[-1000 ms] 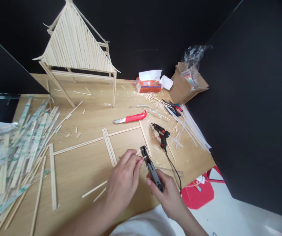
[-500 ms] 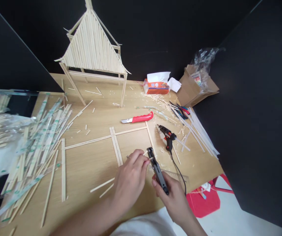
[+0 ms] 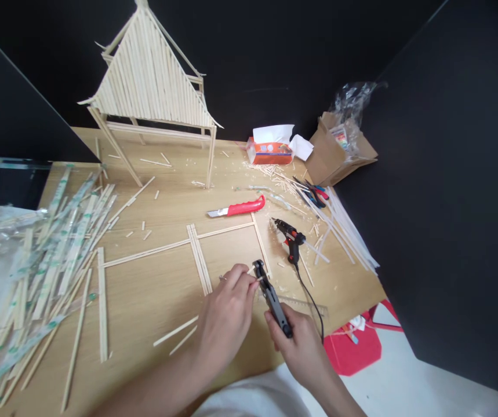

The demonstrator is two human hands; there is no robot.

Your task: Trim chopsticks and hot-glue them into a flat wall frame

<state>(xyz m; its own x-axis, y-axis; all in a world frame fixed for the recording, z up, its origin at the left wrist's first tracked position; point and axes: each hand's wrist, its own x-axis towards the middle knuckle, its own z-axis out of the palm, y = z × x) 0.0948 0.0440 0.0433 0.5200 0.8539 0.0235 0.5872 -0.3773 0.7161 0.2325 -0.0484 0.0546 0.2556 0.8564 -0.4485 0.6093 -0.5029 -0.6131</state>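
My left hand [image 3: 229,310] pinches thin wooden sticks [image 3: 175,331], whose long ends stick out to the left beneath it and whose tips show at the fingertips. In my right hand [image 3: 298,336] is a grey and black hand tool [image 3: 273,299], its jaws at those stick tips. Above the hands lies a flat frame of sticks [image 3: 146,253] on the table. A red-handled cutter [image 3: 244,207] with its blade out rests just above the frame. The black glue gun [image 3: 292,236] lies to the right, its cord running down.
A wooden model house [image 3: 153,75] stands at the back left. Bagged sticks [image 3: 64,249] cover the left side. A tissue box [image 3: 270,152], a cardboard box [image 3: 331,153], pliers [image 3: 313,194], white glue sticks [image 3: 353,231] and a clear ruler [image 3: 305,305] lie to the right.
The whole view has shifted, so things on the table appear slightly further left. Both hands keep their hold, with the tool's jaws still at the stick tips.
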